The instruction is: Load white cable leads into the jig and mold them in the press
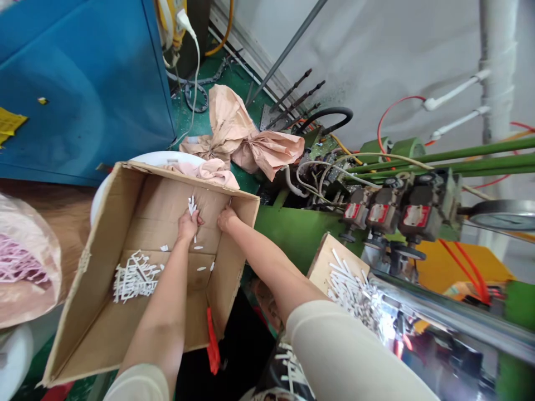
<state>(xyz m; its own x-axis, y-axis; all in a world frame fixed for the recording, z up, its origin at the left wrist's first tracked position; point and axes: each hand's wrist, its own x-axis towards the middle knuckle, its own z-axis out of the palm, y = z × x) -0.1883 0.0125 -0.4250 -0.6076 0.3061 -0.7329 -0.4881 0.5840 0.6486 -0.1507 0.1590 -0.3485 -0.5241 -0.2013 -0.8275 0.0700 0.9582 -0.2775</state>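
Both hands reach into an open cardboard box [159,195]. My left hand [189,224] is closed around a few small white plastic pieces [191,205], which stick out past the fingers. Close to the box's right wall, my right hand [226,218] has its fingers curled together, and a thin pale sliver shows at their tips; what they grip is too small to name. A pile of white branched plastic strips [136,277] lies in the lower left of the box. Several loose white bits [198,247] are scattered on the cardboard near my hands.
A red-handled tool [213,342] hangs at the box's near edge. To the right, a wooden board [334,256] bears more white pieces beside a green machine [288,234]. Paper sacks [251,133] stand behind, a blue cabinet [83,89] at left, a bag of pink pieces [25,262] below it.
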